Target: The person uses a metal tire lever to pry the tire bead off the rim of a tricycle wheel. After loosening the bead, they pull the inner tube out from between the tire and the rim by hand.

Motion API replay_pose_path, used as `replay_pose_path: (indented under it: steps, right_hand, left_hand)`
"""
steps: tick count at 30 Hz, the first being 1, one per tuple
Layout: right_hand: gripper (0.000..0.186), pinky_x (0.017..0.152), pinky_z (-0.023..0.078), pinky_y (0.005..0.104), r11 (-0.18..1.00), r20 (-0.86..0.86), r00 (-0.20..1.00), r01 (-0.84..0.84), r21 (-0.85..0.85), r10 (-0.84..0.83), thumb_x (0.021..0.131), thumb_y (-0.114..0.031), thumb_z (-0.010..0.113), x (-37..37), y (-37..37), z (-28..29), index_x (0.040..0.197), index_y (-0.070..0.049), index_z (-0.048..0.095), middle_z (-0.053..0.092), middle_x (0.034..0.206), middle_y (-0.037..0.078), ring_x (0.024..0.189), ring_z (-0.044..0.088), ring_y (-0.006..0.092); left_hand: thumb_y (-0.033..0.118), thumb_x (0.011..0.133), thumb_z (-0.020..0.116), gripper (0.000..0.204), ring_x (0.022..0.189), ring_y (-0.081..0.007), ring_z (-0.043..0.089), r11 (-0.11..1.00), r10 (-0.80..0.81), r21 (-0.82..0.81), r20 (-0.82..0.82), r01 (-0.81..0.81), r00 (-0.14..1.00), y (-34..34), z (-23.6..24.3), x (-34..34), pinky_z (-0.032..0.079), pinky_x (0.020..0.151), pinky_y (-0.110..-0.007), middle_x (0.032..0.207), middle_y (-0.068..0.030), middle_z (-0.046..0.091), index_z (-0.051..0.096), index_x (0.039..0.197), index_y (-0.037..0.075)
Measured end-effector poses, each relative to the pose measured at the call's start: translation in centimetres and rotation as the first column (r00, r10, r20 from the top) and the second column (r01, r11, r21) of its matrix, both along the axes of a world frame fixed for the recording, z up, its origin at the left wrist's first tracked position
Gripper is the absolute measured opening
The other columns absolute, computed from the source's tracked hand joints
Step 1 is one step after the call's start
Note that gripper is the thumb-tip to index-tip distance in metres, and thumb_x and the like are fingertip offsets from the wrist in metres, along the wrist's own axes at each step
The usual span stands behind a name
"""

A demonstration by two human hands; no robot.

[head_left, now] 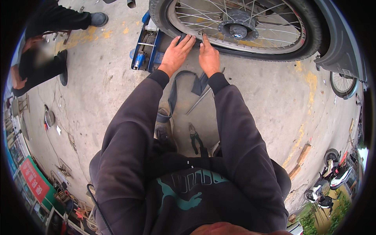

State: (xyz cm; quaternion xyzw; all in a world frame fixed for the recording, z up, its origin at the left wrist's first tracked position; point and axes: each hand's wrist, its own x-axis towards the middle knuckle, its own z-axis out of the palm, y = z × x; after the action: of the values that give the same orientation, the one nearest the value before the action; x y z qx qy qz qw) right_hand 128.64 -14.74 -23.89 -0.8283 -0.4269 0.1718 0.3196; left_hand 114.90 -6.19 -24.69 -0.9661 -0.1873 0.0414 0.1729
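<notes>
A spoked wheel (237,31) with a black tyre (297,53) fills the upper middle. My left hand (177,54) presses its fingers onto black rubber at the wheel's lower left rim. My right hand (208,55) grips a thin metal tool (202,35) against the rim beside it. A blue floor jack (140,58) lies just left of my left hand. Under my arms a dark rubber strip (174,92) lies loosely on the concrete, along with a long metal rod (196,103) and dark-handled pliers (194,141).
A person's dark-trousered leg (70,19) is at upper left, near another dark shoe (62,68). A metal pot (49,116) sits left. Right are a bicycle wheel (341,86), wooden blocks (303,154) and parked scooters (321,194). A red-green sign (37,180) stands lower left.
</notes>
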Motion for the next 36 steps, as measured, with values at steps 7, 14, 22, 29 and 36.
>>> replay_pose_path:
  steps: [7,14,22,29,36]
  right_hand:
    - [0.047,0.072,0.054,0.0516,0.999,0.143,0.99,0.01,0.032,-0.015,0.099,-0.02,0.055,-0.9,0.3,-1.1,0.146,-0.014,0.05,0.07,0.088,0.024,0.081,0.068,0.0432]
    - [0.053,0.068,0.056,0.0512,0.984,0.203,0.979,0.003,-0.18,0.034,0.1,-0.02,0.052,-1.4,0.0,0.0,0.151,-0.012,0.041,0.069,0.092,0.024,0.078,0.07,0.0412]
    - [0.053,0.068,0.055,0.0509,0.999,0.099,0.995,-0.016,-0.031,0.019,0.099,-0.02,0.054,0.6,-1.1,-1.9,0.151,-0.014,0.044,0.069,0.083,0.024,0.079,0.069,0.0422]
    - [0.052,0.074,0.055,0.0518,0.976,0.064,0.994,-0.076,-0.206,0.091,0.099,-0.025,0.053,2.5,-0.2,0.0,0.15,-0.023,0.046,0.071,0.089,0.022,0.085,0.07,0.0411]
    - [0.055,0.07,0.054,0.0533,0.988,0.089,0.995,-0.038,-0.149,0.051,0.099,-0.024,0.053,1.9,-0.6,-1.3,0.153,-0.02,0.041,0.068,0.079,0.024,0.076,0.068,0.0432]
  left_hand:
    - [0.022,0.094,0.051,0.061,0.149,-0.0159,0.029,0.999,0.01,-0.045,0.014,-0.01,1.0,0.1,0.3,0.0,0.025,0.12,-0.043,0.159,-0.0002,0.035,0.041,0.153,0.012]
    - [0.021,0.095,0.049,0.059,0.15,-0.0166,0.027,0.995,0.006,-0.102,-0.005,-0.006,1.0,-0.4,0.1,0.5,0.023,0.121,-0.043,0.157,-0.0028,0.038,0.042,0.152,0.011]
    - [0.009,0.085,0.066,0.026,0.109,-0.0299,0.062,0.816,0.388,-0.577,0.526,-0.018,0.757,-1.0,1.0,1.9,0.054,0.087,-0.041,0.122,-0.0083,0.062,0.065,0.11,0.006]
    - [0.018,0.092,0.063,0.029,0.104,-0.0336,0.065,0.802,0.496,-0.585,0.544,-0.118,0.677,-0.6,2.1,5.2,0.054,0.083,-0.045,0.12,-0.0077,0.065,0.059,0.119,0.009]
    - [0.023,0.095,0.059,0.027,0.091,-0.0409,0.068,0.58,0.711,-0.769,0.317,-0.269,0.628,-0.8,1.8,7.0,0.052,0.078,-0.051,0.105,-0.019,0.071,0.055,0.118,0.009]
